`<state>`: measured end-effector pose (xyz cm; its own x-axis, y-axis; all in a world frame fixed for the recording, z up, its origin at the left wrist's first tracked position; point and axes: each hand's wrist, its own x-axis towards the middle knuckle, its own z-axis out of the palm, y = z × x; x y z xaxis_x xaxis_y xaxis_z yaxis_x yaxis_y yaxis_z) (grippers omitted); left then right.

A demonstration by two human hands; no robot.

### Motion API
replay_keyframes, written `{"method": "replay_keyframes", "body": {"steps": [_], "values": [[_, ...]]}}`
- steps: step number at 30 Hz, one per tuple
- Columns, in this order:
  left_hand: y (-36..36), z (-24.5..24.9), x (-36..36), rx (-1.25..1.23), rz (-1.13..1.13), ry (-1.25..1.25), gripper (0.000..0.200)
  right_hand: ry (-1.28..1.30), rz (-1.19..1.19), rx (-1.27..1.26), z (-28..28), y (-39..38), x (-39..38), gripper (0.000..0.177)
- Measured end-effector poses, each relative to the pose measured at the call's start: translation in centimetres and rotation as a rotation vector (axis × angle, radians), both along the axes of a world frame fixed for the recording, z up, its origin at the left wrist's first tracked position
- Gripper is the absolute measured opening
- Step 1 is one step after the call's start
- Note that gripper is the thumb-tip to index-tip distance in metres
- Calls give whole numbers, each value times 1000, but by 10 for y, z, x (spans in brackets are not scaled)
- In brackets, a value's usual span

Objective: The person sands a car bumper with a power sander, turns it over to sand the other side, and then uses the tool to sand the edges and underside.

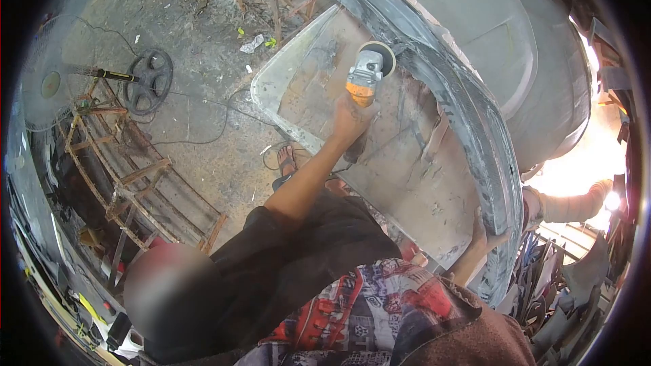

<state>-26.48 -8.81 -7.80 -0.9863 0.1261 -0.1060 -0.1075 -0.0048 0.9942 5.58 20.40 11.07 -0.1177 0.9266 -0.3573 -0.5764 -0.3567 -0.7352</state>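
My left hand [354, 116] is wrapped round the body of an angle grinder [366, 83] with a grey head and an orange housing. Its round disc faces the upper end of a long, curved car bumper [468, 105], close beside the inner edge. The bumper is grey and black with pale, scuffed patches. Lower down, my right hand [483, 236] grips the bumper's inner edge, thumb and fingers either side of it. Beneath both lies a dusty, pale-rimmed flat panel [325, 88].
A standing fan [51, 85] with a black round base [149, 81] is at the left. Near it stand a rusty metal frame [129, 176] and a cable on the floor. Large grey panels [549, 61] lean beyond the bumper. Scrap pieces [576, 278] crowd the lower right.
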Motion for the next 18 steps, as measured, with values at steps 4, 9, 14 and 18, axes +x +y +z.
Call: {"method": "replay_keyframes", "body": {"steps": [4, 9, 14, 18], "values": [[5, -12, 6, 35, -7, -12, 45, -31, -14, 44, 5, -13, -11, 85], [-27, -23, 21, -137, 6, 95, 39, -15, -47, 14, -14, -19, 11, 90], [-92, -51, 4, -129, -91, -16, 28, -667, 16, 620, -69, -86, 19, 80], [-120, 35, 2, 136, -148, -305, 27, 215, -126, -98, -111, -129, 17, 60]]}}
